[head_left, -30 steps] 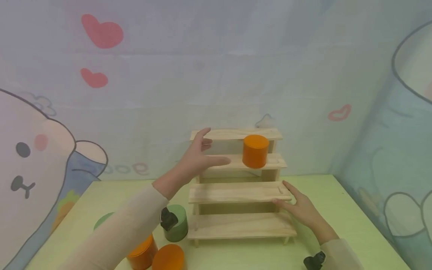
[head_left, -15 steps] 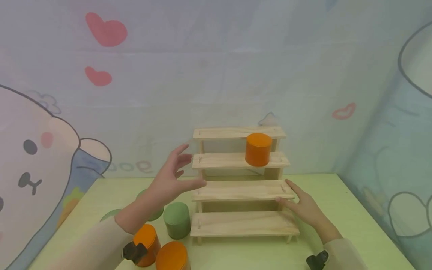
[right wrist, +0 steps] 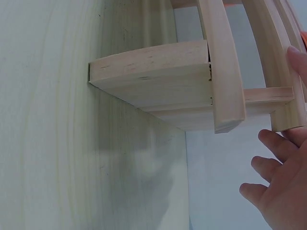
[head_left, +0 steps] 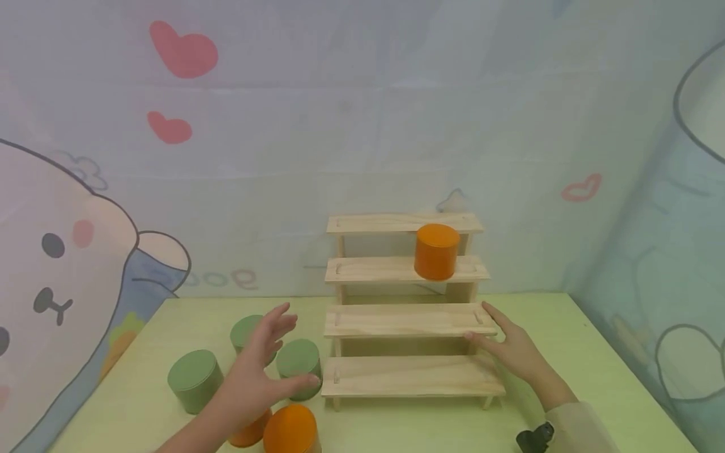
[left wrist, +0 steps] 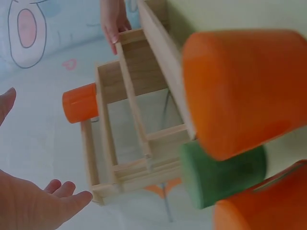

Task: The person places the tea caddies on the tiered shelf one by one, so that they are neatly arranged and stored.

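My left hand (head_left: 249, 377) hangs over a group of round lidded canisters, its fingers spread and thumb apart, holding nothing. Just beyond its thumb is a green canister (head_left: 299, 362); below are an orange canister (head_left: 291, 431) and a second orange one (head_left: 249, 432), partly hidden by the hand. My right hand (head_left: 512, 349) grips the right end of the second step up on a four-step wooden display shelf (head_left: 396, 321). In the right wrist view its thumb and index finger lie on opposite sides of the board (right wrist: 290, 112). One orange canister (head_left: 437, 253) stands on the third step's right half.
Two more green canisters stand farther left, one near the front (head_left: 192, 377) and one behind the left hand (head_left: 245, 327). The pale table (head_left: 425, 428) ends at a printed cloth backdrop (head_left: 272, 157). A side cloth (head_left: 668, 277) borders the right.
My left hand has moved down and left, away from the upper shelf steps to over the canisters, fingers still spread. My right hand keeps its hold on the shelf's end. The view has shifted slightly.
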{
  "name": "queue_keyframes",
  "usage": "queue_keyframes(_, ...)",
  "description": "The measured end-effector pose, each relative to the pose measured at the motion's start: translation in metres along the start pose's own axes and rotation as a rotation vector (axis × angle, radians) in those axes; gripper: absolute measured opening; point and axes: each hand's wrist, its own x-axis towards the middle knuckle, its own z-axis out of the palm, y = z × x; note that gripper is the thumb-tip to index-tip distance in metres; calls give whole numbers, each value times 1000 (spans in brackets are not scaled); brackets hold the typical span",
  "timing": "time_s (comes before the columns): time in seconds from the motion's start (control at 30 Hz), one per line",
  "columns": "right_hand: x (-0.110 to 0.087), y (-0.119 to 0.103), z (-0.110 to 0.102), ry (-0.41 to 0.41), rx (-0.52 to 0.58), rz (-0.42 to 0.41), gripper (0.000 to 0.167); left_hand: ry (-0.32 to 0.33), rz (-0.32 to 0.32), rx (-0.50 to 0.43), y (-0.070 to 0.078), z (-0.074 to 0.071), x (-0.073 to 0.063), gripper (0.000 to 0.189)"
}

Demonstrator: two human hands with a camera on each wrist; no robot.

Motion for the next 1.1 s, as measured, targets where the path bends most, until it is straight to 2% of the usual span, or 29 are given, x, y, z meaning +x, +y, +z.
queue_keyframes(0.13, -1, 3, 0, -2, 0, 9, 85, 19, -49, -4, -18, 6, -17, 96)
queue_keyframes(0.27, -2, 5, 0, -2, 2, 15, 85, 22, -79, -34, -35, 9, -28, 96)
queue_keyframes(0.43, -3, 3, -1, -3, 1, 22, 85, 25, -235, -141, -49, 14, -39, 94)
queue_keyframes(0.5, -4, 3, -1, -5, -1, 30, 85, 35, -279, -186, -55, 17, -42, 96)
queue_keyframes(0.63, -6, 3, -2, -6, -5, 38, 86, 41, -297, -202, -66, 23, -47, 99)
queue_keyframes(0.87, -5, 5, -2, -5, -2, 29, 85, 40, -350, -109, -83, 26, -50, 104)
queue_keyframes(0.93, -5, 5, -1, -5, -5, 30, 85, 21, -364, -113, -89, 26, -51, 103)
queue_keyframes(1.1, -5, 4, -1, -6, -4, 30, 85, -46, -304, -142, -103, 23, -54, 94)
